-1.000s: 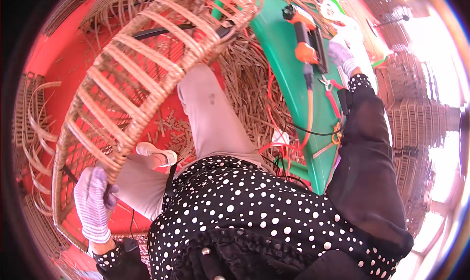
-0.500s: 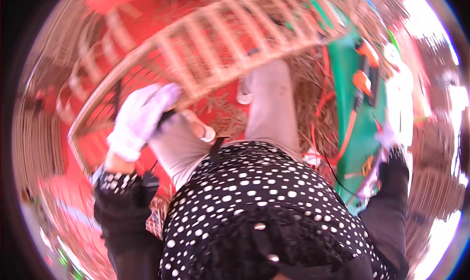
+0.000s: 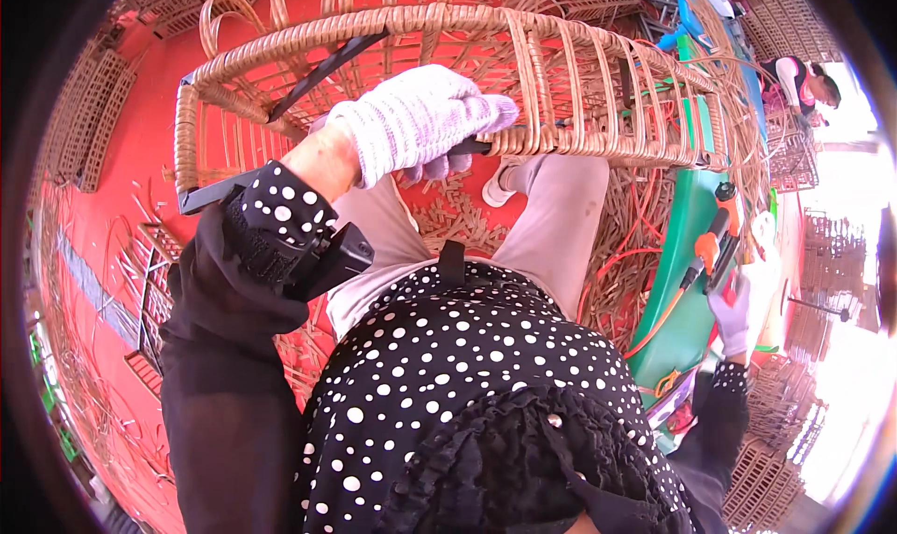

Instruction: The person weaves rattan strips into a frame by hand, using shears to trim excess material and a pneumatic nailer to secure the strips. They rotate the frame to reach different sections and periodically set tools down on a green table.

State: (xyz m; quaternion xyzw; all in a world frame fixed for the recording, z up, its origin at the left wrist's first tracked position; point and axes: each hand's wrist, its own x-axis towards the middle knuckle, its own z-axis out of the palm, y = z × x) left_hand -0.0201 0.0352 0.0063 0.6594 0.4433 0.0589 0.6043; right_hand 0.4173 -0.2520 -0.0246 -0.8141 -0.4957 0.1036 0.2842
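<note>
My left hand (image 3: 425,128), in a pale lilac knit glove, is closed on the near edge of a woven rattan frame (image 3: 617,146), where a stretch of black bar shows bare. The frame lies across my knees, its rim bound with tan strands. At the right, my gloved right hand (image 3: 731,317) is beside a long green surface (image 3: 668,347), at the lower end of an air stapler (image 3: 715,244) with orange parts. Its fingers are bent around a small red bit that I cannot make out.
An orange hose (image 3: 656,326) runs from the stapler. Cut strands (image 3: 439,214) litter the red floor (image 3: 140,160). Stacked woven panels (image 3: 93,113) stand at the left. Another person (image 3: 804,84) is at the far right. A black box-like device (image 3: 346,258) is near my left wrist.
The rattan frame has swung and now lies more level across my knees. My left hand has moved right and forward with it. The right hand has come nearer the stapler's lower end.
</note>
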